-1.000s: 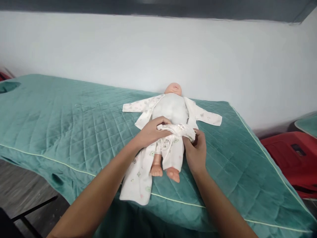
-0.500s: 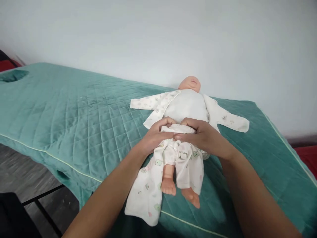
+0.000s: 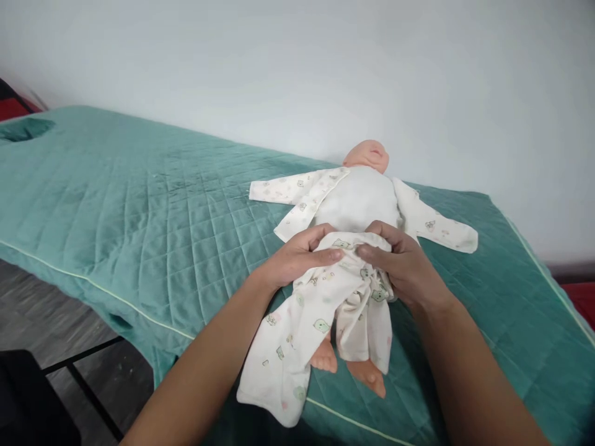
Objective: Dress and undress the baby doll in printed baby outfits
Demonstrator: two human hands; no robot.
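Note:
A baby doll [image 3: 357, 198] lies on its back with its feet toward me, in an open, printed white jacket [image 3: 297, 214] with both sleeves spread. Over its legs are white baby trousers [image 3: 311, 303] with small green animal prints. My left hand [image 3: 309, 254] pinches the waistband on the left side, thumb on top. On the right, my right hand [image 3: 400, 260] grips the same waistband between thumb and curled fingers. One trouser leg hangs slack at the left, while a foot [image 3: 367, 375] shows below the other leg. The second foot [image 3: 324, 358] peeks out beneath the cloth.
A green quilted cover [image 3: 153, 204] with a pale piped edge spreads over the bed. Behind it stands a plain wall [image 3: 260, 74]. Dark metal bars [image 3: 88, 384] and a black object [image 3: 35, 399] are at the lower left, above a grey floor.
The waistband has opened out and the trouser cloth has come down over the doll's near shin. My hands have moved slightly apart, and my right thumb has shifted right.

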